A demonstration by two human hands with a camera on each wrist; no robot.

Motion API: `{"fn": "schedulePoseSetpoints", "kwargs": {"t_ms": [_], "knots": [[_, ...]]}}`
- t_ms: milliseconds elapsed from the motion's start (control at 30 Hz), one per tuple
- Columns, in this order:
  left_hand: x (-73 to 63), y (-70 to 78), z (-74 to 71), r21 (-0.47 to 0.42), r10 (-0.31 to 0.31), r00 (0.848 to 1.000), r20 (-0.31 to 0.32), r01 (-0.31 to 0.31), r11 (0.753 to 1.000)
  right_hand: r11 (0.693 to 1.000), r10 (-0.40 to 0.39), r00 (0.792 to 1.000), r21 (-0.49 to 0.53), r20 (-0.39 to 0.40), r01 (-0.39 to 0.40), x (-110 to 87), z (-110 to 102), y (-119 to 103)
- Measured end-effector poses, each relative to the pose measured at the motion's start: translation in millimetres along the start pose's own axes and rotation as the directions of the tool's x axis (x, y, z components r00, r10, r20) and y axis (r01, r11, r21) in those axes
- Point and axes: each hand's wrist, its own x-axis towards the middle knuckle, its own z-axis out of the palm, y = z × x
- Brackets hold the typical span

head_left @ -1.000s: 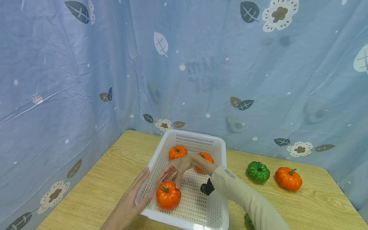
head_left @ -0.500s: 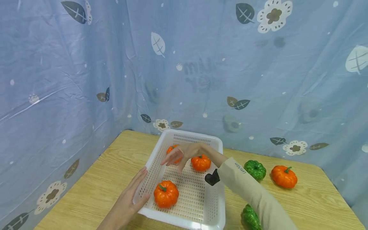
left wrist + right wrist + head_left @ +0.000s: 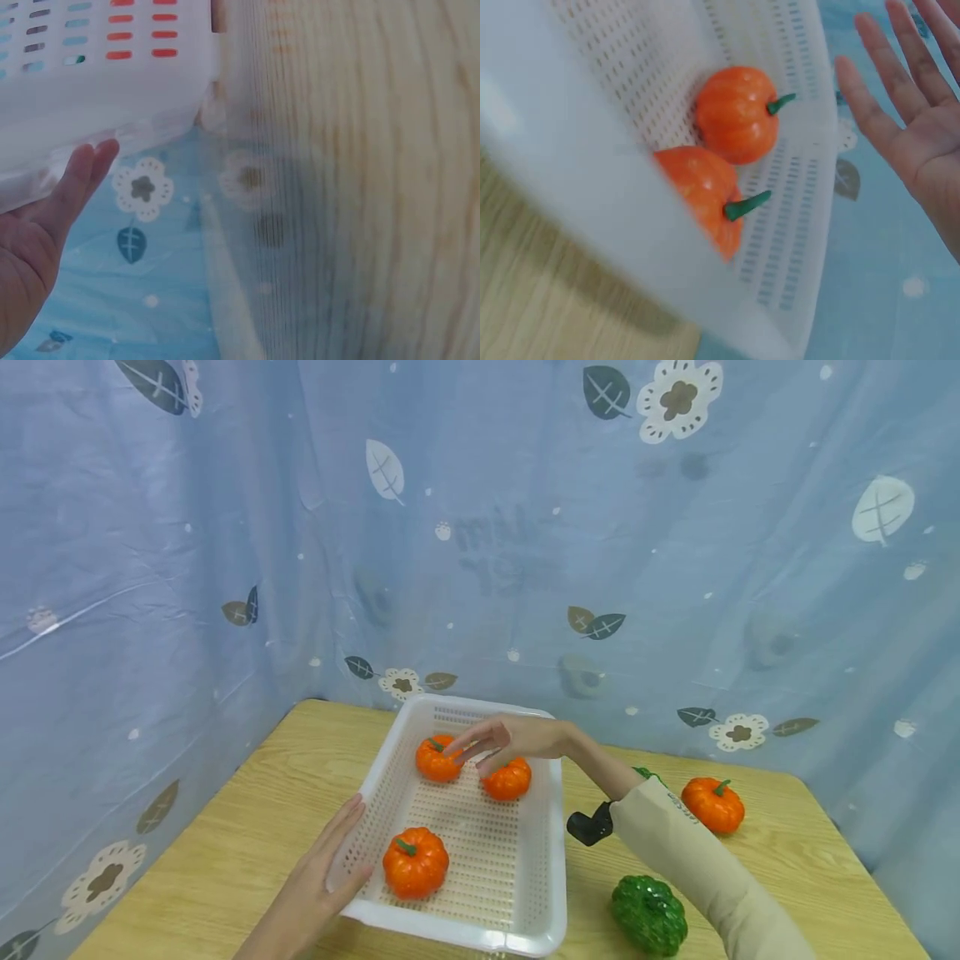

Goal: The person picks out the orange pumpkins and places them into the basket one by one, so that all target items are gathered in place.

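Note:
A white perforated plastic basket (image 3: 557,835) stands on the table with three small orange toy pumpkins inside: one near the front (image 3: 416,864), one at the back left (image 3: 431,764) and one at the back right (image 3: 512,782). My left hand (image 3: 318,877) lies along the basket's left side, its straight fingers against the outer wall in the left wrist view. Over the back of the basket hovers my right hand (image 3: 517,737), fingers spread and holding nothing. Its fingertips overlap the back left pumpkin in the head view. The right wrist view shows its palm (image 3: 937,146) beyond the rim.
On the wooden table (image 3: 255,793), right of the basket, lie a green pumpkin (image 3: 649,917) and an orange pumpkin (image 3: 712,806). Another green pumpkin (image 3: 647,772) is mostly hidden behind my right sleeve (image 3: 697,852). A blue patterned curtain (image 3: 480,527) closes off the back and left.
My right hand has drawn away from the front pumpkin, rising toward the back right of the basket. The left hand keeps its place at the basket's side. The head view has turned slightly right.

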Motion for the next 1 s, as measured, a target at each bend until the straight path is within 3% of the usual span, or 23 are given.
{"fn": "schedulePoseSetpoints", "kwargs": {"t_ms": [233, 433, 567, 667, 867, 1000], "knots": [[2.4, -0.5, 0.7, -0.015, -0.009, 1.000, 0.026, 0.010, 1.000, 0.997, -0.082, 0.978, -0.002, -0.193, 0.083, -51.6, 14.6, 2.5], [1.4, -2.4, 1.0, 0.012, -0.039, 0.999, 0.033, 0.038, 0.999, 0.990, -0.137, 0.949, -0.012, -0.283, 0.139, -97.7, 39.7, 10.5], [0.1, -3.5, 2.8, 0.025, -0.012, 1.000, 0.015, 0.011, 1.000, 0.983, -0.176, 0.925, -0.004, -0.337, 0.185, -126.5, 53.2, 19.5], [-0.6, -3.6, 3.3, 0.018, 0.005, 1.000, 0.003, -0.005, 1.000, 0.979, -0.180, 0.910, 0.017, -0.373, 0.201, -146.8, 61.0, 26.8], [0.5, -3.5, 2.9, 0.011, -0.027, 1.000, 0.017, 0.026, 1.000, 0.976, -0.160, 0.890, 0.064, -0.426, 0.206, -185.9, 68.2, 44.3], [2.2, -4.0, 3.1, 0.015, -0.027, 0.999, 0.018, 0.027, 1.000, 0.981, -0.142, 0.866, 0.052, -0.479, 0.189, -210.3, 70.2, 55.8]]}}
